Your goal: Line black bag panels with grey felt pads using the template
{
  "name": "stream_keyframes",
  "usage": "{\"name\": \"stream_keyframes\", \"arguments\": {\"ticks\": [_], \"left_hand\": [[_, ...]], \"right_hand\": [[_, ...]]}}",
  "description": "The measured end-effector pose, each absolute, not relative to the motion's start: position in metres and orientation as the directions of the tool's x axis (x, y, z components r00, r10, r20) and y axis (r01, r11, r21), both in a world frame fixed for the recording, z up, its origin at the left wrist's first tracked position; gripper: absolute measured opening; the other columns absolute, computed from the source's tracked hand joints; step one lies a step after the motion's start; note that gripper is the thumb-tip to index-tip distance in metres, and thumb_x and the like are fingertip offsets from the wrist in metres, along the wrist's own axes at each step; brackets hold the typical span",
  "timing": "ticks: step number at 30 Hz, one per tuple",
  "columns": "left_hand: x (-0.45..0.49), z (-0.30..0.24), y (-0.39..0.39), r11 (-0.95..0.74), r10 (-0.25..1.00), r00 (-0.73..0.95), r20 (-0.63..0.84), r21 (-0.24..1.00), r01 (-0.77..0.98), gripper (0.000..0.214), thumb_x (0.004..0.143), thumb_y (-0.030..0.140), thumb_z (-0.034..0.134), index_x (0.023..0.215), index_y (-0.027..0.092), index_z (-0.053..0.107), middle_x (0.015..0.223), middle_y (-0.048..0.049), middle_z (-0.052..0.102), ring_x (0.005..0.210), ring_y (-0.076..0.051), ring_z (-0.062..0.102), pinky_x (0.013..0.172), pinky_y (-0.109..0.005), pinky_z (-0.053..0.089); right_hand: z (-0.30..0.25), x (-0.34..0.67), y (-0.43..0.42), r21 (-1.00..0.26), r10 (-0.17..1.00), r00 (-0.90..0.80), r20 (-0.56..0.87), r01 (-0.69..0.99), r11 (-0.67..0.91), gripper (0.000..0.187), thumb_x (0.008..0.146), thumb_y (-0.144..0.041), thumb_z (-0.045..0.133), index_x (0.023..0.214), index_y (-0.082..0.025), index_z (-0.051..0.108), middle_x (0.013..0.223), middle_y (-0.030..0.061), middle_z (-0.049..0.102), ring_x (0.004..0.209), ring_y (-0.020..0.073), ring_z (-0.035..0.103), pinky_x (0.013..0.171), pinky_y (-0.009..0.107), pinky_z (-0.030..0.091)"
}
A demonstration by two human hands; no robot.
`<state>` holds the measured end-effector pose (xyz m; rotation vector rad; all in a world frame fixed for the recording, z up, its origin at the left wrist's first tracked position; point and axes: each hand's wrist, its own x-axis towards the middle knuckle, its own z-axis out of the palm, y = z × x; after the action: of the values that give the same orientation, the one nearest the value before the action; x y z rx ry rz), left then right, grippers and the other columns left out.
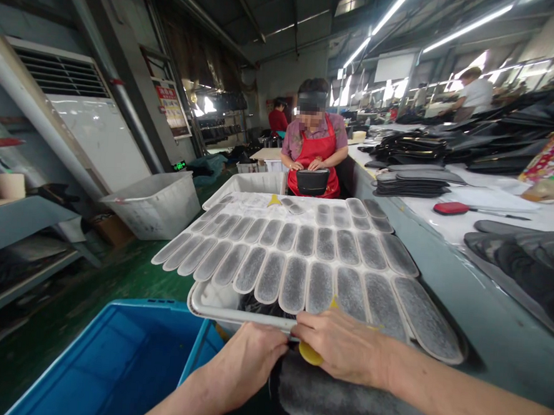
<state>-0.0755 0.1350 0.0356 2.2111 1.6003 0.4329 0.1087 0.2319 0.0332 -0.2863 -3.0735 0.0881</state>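
Observation:
My right hand [343, 346] is closed around a yellow plastic tool [312, 353]; a rounded end shows below the fingers and a yellow tip above them. Its fingertips almost meet those of my left hand [256, 353], which is closed in a pinch. What the left fingers pinch is hidden. Just under both hands lies a dark, fuzzy-surfaced panel [354, 397]. Beyond them, rows of grey oval-ended pieces with pale edges [293, 283] overlap on a flat surface. A second yellow tool [274, 200] rests at the far end of these rows.
A white plastic bin [205, 300] is beneath the rows, with a blue crate [111, 310] at left. The long table [447, 262] on the right bears stacked black pieces [412, 147] and a red object [450, 209]. Opposite, a co-worker in a red apron [316, 147] holds a black pouch [312, 181].

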Motion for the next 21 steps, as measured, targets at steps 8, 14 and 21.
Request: {"name": "stream_keyframes", "arguments": {"ticks": [8, 14, 21], "left_hand": [[-0.081, 0.031, 0.132, -0.155, 0.982, 0.185, 0.027, 0.671, 0.725, 0.026, 0.084, 0.008, 0.042, 0.064, 0.017, 0.055, 0.066, 0.0018, 0.059, 0.066, -0.012, 0.057, 0.062, -0.02, 0.037], [-0.087, 0.031, 0.129, -0.121, 0.989, 0.145, 0.029, 0.718, 0.686, 0.021, 0.08, 0.009, 0.045, 0.065, 0.018, 0.057, 0.067, 0.0019, 0.061, 0.069, -0.012, 0.06, 0.065, -0.02, 0.039], [-0.087, 0.032, 0.128, -0.092, 0.992, 0.126, -0.005, 0.655, 0.75, 0.018, 0.081, 0.014, 0.052, 0.065, 0.017, 0.06, 0.067, -0.0005, 0.066, 0.067, -0.015, 0.064, 0.061, -0.022, 0.042]], "right_hand": [[0.027, 0.096, 0.231, 0.002, 0.076, -0.995, 0.069, 0.076, 0.997, 0.021, 0.081, -0.006, 0.051, 0.093, -0.014, 0.066, 0.082, 0.0048, 0.067, 0.059, 0.0166, 0.059, 0.053, 0.029, 0.041], [0.023, 0.091, 0.223, 0.117, 0.021, -0.994, 0.107, 0.034, 0.993, 0.022, 0.076, -0.001, 0.051, 0.088, -0.013, 0.065, 0.079, 0.0077, 0.066, 0.06, 0.0214, 0.059, 0.053, 0.033, 0.043], [0.008, 0.093, 0.23, 0.111, 0.012, -0.971, 0.238, 0.04, 0.993, 0.022, 0.08, 0.001, 0.048, 0.085, -0.016, 0.062, 0.077, 0.0036, 0.063, 0.059, 0.0185, 0.059, 0.056, 0.031, 0.046]]}}
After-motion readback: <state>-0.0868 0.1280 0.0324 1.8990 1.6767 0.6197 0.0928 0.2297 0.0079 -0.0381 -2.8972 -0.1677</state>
